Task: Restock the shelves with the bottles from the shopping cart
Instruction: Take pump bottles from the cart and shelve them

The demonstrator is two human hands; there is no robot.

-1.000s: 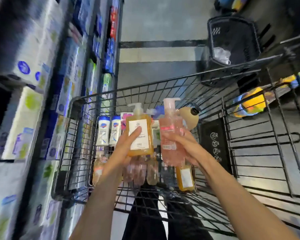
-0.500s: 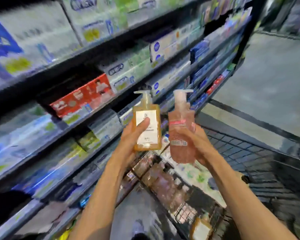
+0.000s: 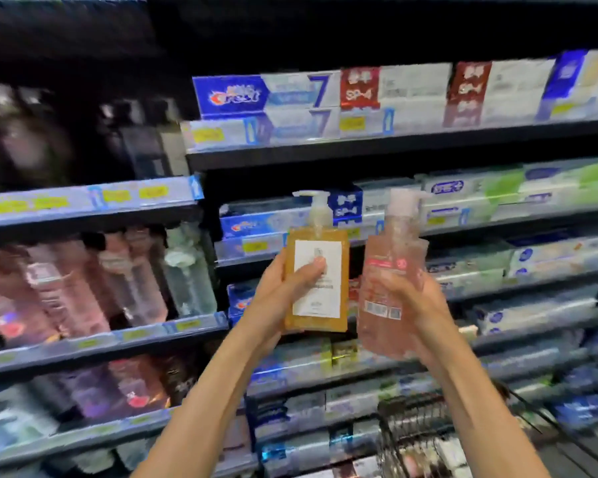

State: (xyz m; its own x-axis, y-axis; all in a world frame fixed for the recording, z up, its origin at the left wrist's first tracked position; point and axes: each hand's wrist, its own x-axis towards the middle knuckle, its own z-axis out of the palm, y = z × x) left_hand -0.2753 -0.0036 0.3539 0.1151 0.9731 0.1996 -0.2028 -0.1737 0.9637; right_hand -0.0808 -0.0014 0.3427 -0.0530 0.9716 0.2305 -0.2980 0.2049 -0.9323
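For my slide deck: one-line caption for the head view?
Left hand holds an amber pump bottle, right hand a pink one, before stocked shelves.

A blue and white toothpaste carton [image 3: 266,94] at upper centre is showing "Crest" and "7". The red and white carton [image 3: 361,88] beside it is reading "SP-4".

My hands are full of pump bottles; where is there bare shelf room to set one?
Toothpaste boxes fill the right bay solidly. Left bay: only a narrow dark slot right of the clear bottle; blur hides the rest.
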